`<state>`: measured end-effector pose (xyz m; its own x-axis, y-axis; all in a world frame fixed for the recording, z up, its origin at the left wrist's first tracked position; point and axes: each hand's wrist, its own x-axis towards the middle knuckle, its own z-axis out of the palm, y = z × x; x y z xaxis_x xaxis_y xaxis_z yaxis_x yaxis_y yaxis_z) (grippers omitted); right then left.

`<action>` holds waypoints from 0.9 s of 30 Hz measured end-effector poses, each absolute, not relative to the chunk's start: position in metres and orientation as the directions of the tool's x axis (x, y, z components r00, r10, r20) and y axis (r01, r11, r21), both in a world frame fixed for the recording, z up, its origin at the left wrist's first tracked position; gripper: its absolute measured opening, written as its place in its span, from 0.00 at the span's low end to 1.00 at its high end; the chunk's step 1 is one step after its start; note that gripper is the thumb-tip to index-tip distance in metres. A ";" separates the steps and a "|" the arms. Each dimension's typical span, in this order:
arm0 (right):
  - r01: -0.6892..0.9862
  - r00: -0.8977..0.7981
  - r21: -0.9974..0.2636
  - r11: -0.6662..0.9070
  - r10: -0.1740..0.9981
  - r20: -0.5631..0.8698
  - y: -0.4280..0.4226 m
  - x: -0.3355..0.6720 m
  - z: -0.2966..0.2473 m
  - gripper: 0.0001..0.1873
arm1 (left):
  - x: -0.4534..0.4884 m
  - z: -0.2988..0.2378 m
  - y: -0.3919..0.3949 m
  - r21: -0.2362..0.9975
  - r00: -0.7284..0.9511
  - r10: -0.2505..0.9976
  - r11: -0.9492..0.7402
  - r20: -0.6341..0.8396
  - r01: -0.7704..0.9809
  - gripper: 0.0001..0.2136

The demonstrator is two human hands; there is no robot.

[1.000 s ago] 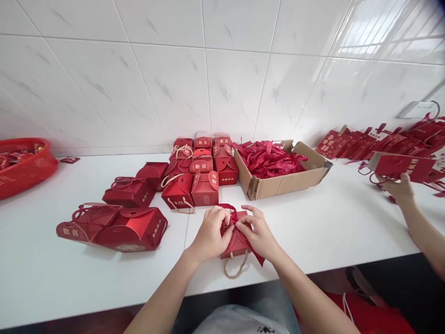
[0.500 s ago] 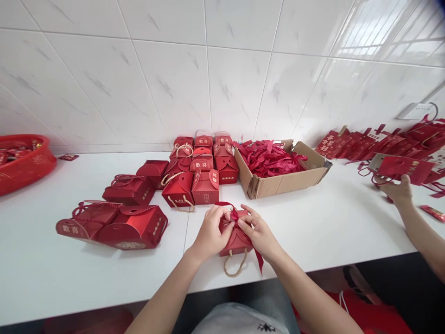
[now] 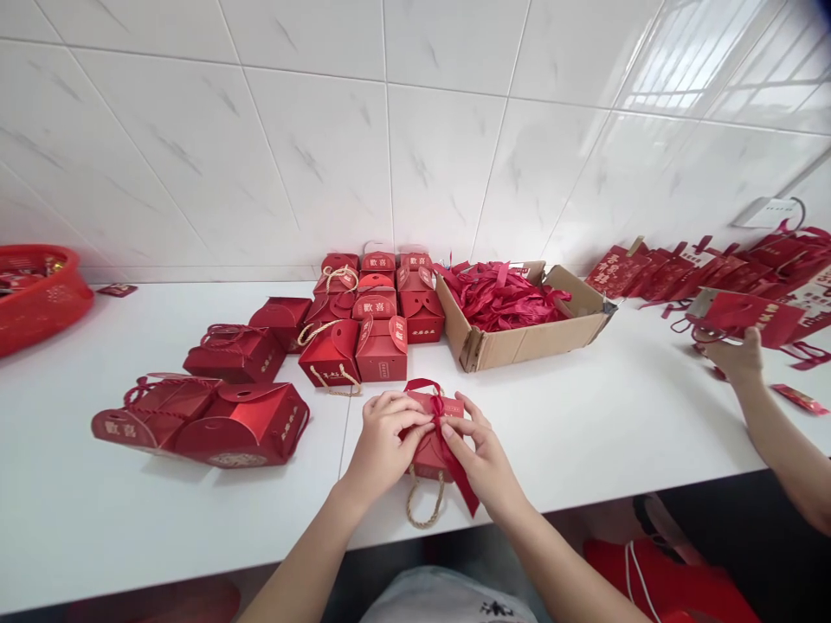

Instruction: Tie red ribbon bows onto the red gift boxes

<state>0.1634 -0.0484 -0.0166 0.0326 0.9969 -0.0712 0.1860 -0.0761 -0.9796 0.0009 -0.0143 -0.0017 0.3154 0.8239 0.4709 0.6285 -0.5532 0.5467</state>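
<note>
Curling out towards the near edge of the white table (image 3: 577, 424), a coarse, straw-coloured rope handle (image 3: 423, 524) is lying in front of the small red box (image 3: 428, 461). That box, squat and made of smooth printed card with curved flaps, is resting on the table between the wearer's hands. Over its top the red ribbon (image 3: 462, 478) is running, thin and satiny. Its long tail is now showing down the front of the box, no longer being half hidden by the right hand (image 3: 484, 454) as it was half a second ago. The left hand (image 3: 384, 437) and the right hand are meeting nearly fingertip to fingertip, each pinching the ribbon where it is crossing, so the tie seems to be drawing neater. Above their fingers a loop is arching.

Farther off to the left, glossy boxes (image 3: 240, 424) are standing with rounded flaps. Behind the hands, a tight cluster of boxes (image 3: 382, 356) is showing gold lettering, and beside it a rough brown carton (image 3: 532, 344) is holding a crumpled heap of silky ribbons (image 3: 503, 296). On the right, a co-worker's hand (image 3: 736, 356) is gripping a flat-sided red packet (image 3: 756, 316). Farthest back, shiny marbled tiles (image 3: 447, 164) are reflecting light.
</note>
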 end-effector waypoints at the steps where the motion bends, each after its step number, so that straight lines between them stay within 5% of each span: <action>1: 0.149 0.017 -0.985 -0.093 0.996 -0.092 -0.050 0.164 -0.018 0.21 | 0.000 0.000 -0.013 0.531 0.324 0.825 -0.551 0.462 0.644 0.06; 5: 0.089 -0.049 -0.989 -0.121 0.991 -0.125 -0.052 0.171 -0.023 0.23 | 0.000 0.005 -0.015 0.469 0.349 0.809 -0.567 0.474 0.677 0.08; 10: 0.259 -0.068 -0.965 -0.044 0.996 -0.064 -0.055 0.174 -0.028 0.20 | 0.006 0.001 -0.024 0.421 0.258 0.793 -0.532 0.552 0.735 0.08; 18: 0.347 -0.080 -0.937 0.045 0.997 0.018 -0.059 0.174 -0.037 0.19 | 0.005 -0.003 -0.021 0.603 0.145 0.881 -0.420 0.450 0.679 0.05; 22: 0.468 -0.065 -0.861 0.200 0.979 0.192 -0.037 0.186 -0.031 0.22 | 0.002 0.005 -0.018 0.619 0.188 0.896 -0.417 0.401 0.665 0.05; 27: 0.477 -0.518 -0.663 0.578 0.793 0.319 0.005 0.198 0.001 0.37 | -0.001 0.015 -0.014 0.570 0.285 0.879 -0.468 0.383 0.675 0.05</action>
